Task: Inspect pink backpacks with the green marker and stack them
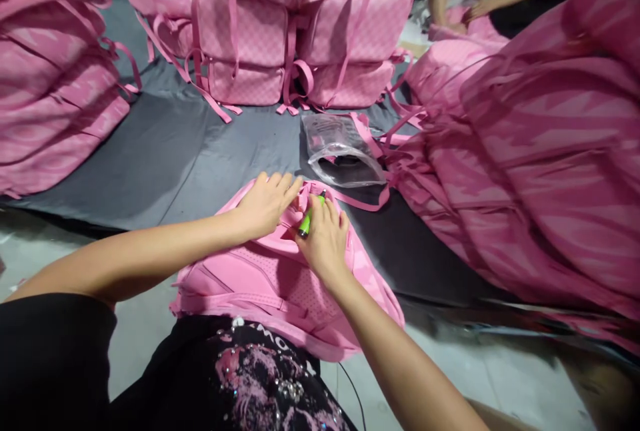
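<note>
Black gem-studded shirt (265,378) — one pink dotted backpack (300,284) across the grey surface's (143,174) near edge.
Right hand (325,238) curled round one green tool (312,216) — left hand (265,204) outstretched, grip hidden.

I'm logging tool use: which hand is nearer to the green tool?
The right hand: it holds the green tool. The left hand rests on the pink bag, left of the tool, not holding it.
</note>
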### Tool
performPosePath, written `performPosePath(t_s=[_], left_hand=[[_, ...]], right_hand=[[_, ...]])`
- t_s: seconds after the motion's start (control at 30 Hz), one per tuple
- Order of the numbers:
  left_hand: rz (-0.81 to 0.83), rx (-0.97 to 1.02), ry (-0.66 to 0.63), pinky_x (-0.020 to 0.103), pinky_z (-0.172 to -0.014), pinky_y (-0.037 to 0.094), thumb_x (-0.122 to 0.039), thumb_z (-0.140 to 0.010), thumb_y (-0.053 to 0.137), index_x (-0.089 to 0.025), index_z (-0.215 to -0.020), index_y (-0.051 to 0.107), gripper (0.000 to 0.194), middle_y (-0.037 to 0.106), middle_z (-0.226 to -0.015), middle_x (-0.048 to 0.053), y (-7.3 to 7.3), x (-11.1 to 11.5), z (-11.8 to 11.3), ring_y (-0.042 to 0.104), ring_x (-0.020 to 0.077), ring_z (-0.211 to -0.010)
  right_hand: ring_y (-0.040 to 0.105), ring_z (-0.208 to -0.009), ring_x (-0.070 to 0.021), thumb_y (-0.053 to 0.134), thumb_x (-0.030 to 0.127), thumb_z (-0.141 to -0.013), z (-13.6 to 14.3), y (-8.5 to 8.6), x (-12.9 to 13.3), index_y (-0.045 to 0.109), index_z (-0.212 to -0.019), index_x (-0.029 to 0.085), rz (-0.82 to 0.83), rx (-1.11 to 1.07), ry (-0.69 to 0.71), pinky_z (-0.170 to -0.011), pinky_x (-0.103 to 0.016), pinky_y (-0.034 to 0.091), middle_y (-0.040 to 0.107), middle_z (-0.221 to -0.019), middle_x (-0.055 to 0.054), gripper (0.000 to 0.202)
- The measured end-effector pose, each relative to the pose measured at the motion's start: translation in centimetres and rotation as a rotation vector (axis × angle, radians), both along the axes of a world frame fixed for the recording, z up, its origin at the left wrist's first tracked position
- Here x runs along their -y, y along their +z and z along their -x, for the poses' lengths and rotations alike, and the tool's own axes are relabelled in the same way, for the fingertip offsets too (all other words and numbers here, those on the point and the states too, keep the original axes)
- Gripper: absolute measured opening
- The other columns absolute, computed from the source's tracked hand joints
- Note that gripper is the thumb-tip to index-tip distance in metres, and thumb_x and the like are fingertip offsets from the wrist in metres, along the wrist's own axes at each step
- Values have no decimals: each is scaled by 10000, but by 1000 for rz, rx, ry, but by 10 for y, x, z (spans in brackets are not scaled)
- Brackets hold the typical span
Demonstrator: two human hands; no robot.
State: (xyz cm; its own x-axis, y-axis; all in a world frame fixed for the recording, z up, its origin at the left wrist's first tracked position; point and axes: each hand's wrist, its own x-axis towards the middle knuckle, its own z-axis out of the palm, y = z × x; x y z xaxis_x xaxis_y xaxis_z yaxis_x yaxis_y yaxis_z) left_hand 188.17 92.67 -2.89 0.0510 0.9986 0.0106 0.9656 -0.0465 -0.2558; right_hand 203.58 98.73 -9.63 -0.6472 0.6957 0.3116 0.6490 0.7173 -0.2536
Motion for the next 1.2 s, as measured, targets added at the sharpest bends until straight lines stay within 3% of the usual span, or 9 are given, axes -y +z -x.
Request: performPosePath(t_s=[0.13, 0.23, 0.37, 0.57, 0.73, 0.83, 1.0, 1.2], left_hand=[[-3, 11, 8, 424, -942, 382, -401, -837, 645, -76, -1522, 265, 849, 428, -1467, 186, -3, -4, 2, 470, 319, -1184], [-5, -4, 28, 460, -985, 362, -459, -815, 676, -91, -1558, 158, 978, 347, -1525, 214, -7, -9, 2, 433, 351, -1242], [10, -25, 12, 511, -1055, 288, -454, -835, 659, -212, -1581, 46, 996, 243, -1586, 198, -11, -15, -2, 335, 378, -1356], [24, 38, -45, 457, -979, 329, -392, -863, 616, -191, -1574, 104, 899, 446, -1426, 187, -8, -12, -3, 473, 331, -1180], [16, 63, -58, 453, -969, 321, -323, -860, 596, -185, -1551, 195, 811, 460, -1407, 174, -8, -13, -2, 475, 326, -1162], [28, 39, -36, 457, -946, 337, -322, -861, 605, -164, -1537, 236, 786, 476, -1392, 194, -7, -16, -3, 487, 332, -1144], [65, 53, -45, 419, -917, 350, -323, -848, 638, -183, -1535, 250, 802, 503, -1381, 181, -4, -18, -2, 496, 317, -1144], [92, 99, -35, 420, -922, 342, -308, -843, 636, -179, -1529, 275, 786, 522, -1359, 182, -2, -19, 2, 492, 327, -1143]], right_hand=[[430, -1349, -366, 680, 198, -755, 0, -4, -3, 412, -1399, 88, 24, -10, -7, -1085, -558, 275, 501, -1423, -252, 706], [443, -1333, -364, 669, 203, -773, 4, -6, -5, 421, -1388, 104, 25, -20, 0, -1074, -562, 279, 513, -1413, -245, 670], [458, -1308, -364, 668, 233, -799, 9, -7, -8, 434, -1376, 115, 26, -26, -6, -1057, -563, 285, 557, -1361, -236, 634], [561, -1203, -311, 535, 312, -918, -18, 9, -1, 510, -1358, 156, 2, -147, 99, -1030, -503, 330, 640, -1281, -171, 467], [665, -836, -223, 530, 358, -932, -50, 25, 20, 676, -1049, 207, 137, -431, 103, -838, -387, 447, 744, -929, -63, 241], [665, -801, -220, 615, 349, -881, -45, 30, 16, 696, -921, 224, 266, -364, 168, -835, -396, 435, 746, -853, -33, 154], [674, -844, -226, 680, 289, -838, -28, 35, -5, 740, -945, 229, 365, -105, 350, -787, -366, 447, 760, -886, -29, 136], [672, -841, -217, 657, 238, -854, -23, 32, 6, 719, -983, 211, 312, -190, 365, -795, -367, 457, 756, -909, -46, 146]])
